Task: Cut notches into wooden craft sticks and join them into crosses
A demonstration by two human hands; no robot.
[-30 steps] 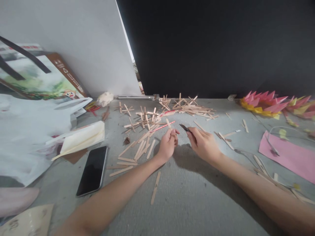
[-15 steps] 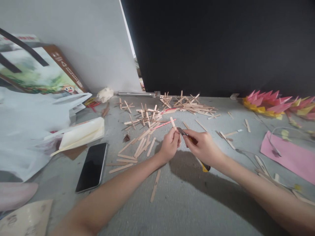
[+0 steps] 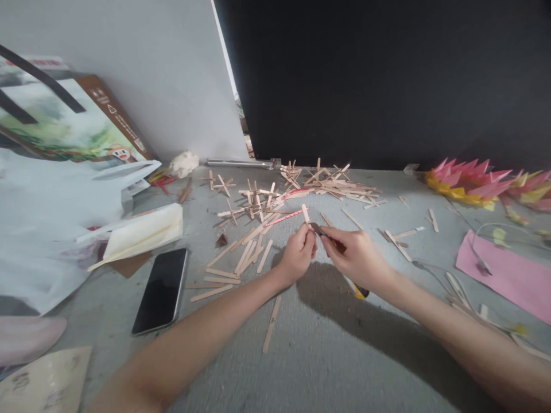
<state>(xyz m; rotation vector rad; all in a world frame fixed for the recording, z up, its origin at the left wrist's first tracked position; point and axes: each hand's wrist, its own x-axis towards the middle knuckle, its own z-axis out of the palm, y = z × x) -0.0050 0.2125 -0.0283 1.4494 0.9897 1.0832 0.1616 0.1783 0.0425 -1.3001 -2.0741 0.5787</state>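
Since the frame one second earlier, both hands are closing together above the grey tabletop (image 3: 301,355), and the knife's yellow end is now showing below the right wrist. Left hand (image 3: 297,255) is pinching a short wooden stick (image 3: 305,214) upright, its rounded tip rising just above the fingertips. Right hand (image 3: 357,258) is gripping a utility knife (image 3: 327,236), whose dark blade is meeting the stick close to the left fingers. Judged from this pose, the stick is being trimmed or notched; the next move is calling for a short, controlled cut directed away from the left fingertips. Loose sticks (image 3: 243,258) are lying to the near left, glued crosses and a larger pile (image 3: 340,186) at the far side, a phone (image 3: 161,289) farther left, and pink paper (image 3: 503,269) at the right.
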